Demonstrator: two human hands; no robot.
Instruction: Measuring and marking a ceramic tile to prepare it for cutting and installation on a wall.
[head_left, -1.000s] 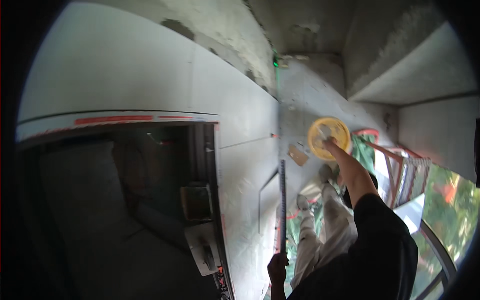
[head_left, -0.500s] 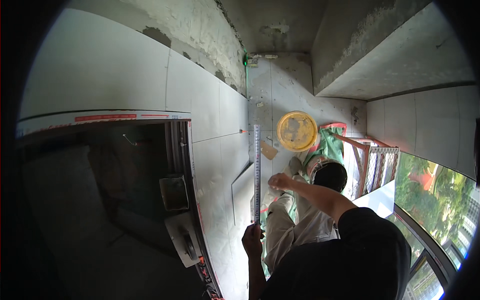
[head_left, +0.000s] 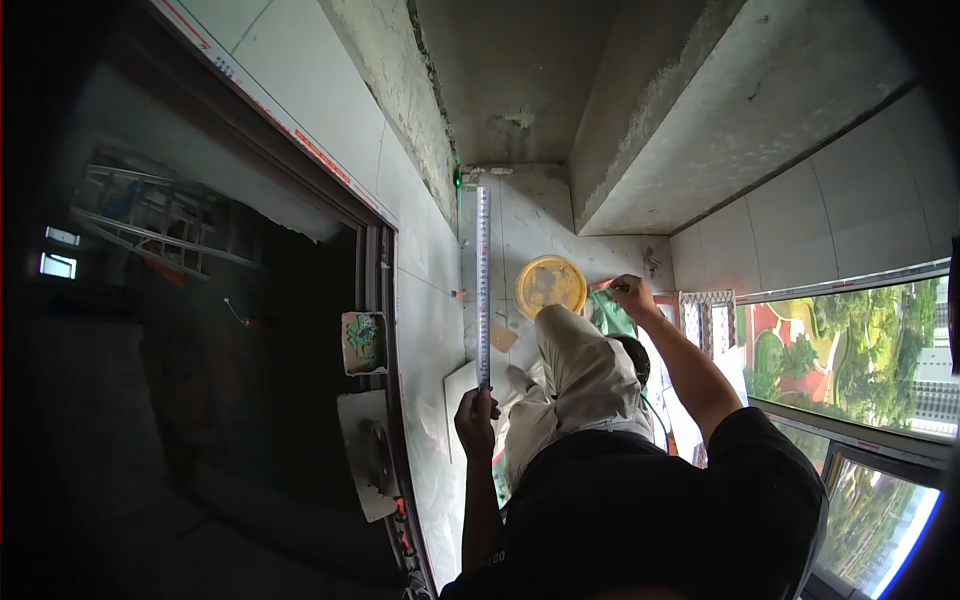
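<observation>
My left hand grips the lower end of a long upright ruler or tape strip. My right hand is closed over the green sack on the right; whatever is between its fingers is too small to name. A round yellow lid lies on the floor between the strip and the sack. Beside it is a small brown board. My bent leg covers part of a dark bucket.
The left doorway holds a small tray and a metal trowel; a ladder stands beyond. A concrete ledge overhangs the right side. A mesh-backed frame is beside the window. A green laser light glows in the corner.
My right hand has moved from the yellow lid down toward my legs, then out right over the green sack. My knee has risen, and the view has tilted along the narrow space.
</observation>
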